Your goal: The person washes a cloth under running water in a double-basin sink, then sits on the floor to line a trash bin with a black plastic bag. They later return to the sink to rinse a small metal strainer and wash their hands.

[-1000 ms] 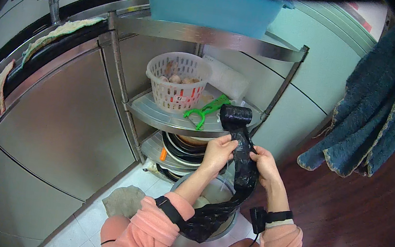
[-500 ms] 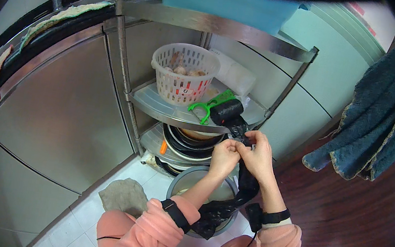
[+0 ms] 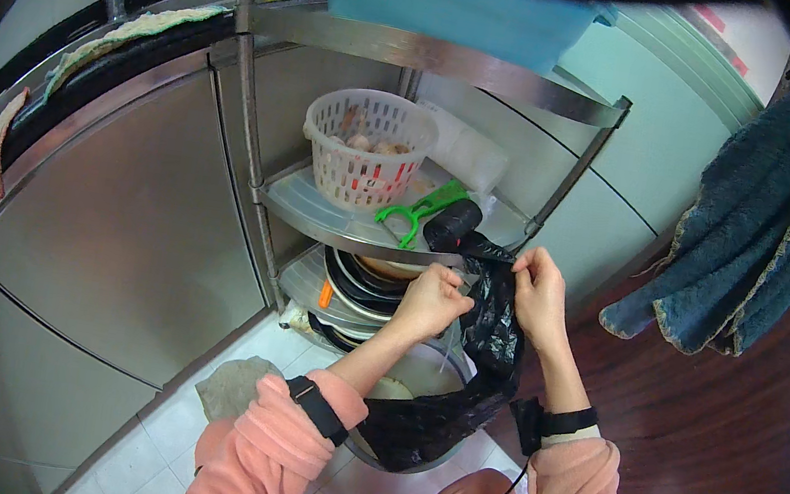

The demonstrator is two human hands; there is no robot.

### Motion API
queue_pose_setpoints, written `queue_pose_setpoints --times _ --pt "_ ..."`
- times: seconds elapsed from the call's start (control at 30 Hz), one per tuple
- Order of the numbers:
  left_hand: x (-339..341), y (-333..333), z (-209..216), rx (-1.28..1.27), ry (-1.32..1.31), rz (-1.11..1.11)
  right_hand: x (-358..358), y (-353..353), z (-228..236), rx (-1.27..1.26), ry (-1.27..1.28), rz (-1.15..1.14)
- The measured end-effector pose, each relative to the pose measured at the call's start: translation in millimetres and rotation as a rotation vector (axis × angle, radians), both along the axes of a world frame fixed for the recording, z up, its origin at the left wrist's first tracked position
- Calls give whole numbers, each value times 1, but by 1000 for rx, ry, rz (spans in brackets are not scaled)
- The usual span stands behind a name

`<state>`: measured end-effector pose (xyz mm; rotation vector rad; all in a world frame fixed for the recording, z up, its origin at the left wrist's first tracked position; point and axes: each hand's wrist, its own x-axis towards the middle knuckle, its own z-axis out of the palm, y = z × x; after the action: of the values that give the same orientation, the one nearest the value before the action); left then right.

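Note:
A long black plastic bag stretches from a dark roll on the middle shelf down over a grey bucket. My right hand pinches the bag's upper edge just in front of the shelf. My left hand is closed beside the bag's left edge; what its fingertips hold, if anything, is hidden. Beneath my left hand a thin translucent strip hangs over the bucket. Something pale shows in the bucket, partly covered by the bag.
A steel corner rack stands ahead. It carries a white basket with bulb-like pieces, a green peeler-like tool, and stacked pans below. Blue towels hang at right, beside a brown wooden surface. A grey cloth lies on the floor.
My hands, close together before, are now apart: the left moved left, the right moved right and slightly up. The black bag spreads wider between them and over the bucket.

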<state>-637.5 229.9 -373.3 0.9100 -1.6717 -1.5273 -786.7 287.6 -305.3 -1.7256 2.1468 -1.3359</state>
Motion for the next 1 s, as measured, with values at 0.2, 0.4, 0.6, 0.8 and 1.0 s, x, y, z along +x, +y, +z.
queue_pose_setpoints --times 0.2,0.4,0.6,0.8,1.0 --pt "-8 9 -21 208 226 -119 9 -1 -3 -45 338 41" --pt "-17 26 -19 234 229 -64 31 -1 -4 147 645 -40" --pt "-6 11 0 299 143 13 23 8 -13 146 978 -66" --pt "-35 -18 19 190 16 69 26 14 -24 36 990 -60" --pt "-64 -29 12 -275 -256 381 18 30 -9 49 1117 29"
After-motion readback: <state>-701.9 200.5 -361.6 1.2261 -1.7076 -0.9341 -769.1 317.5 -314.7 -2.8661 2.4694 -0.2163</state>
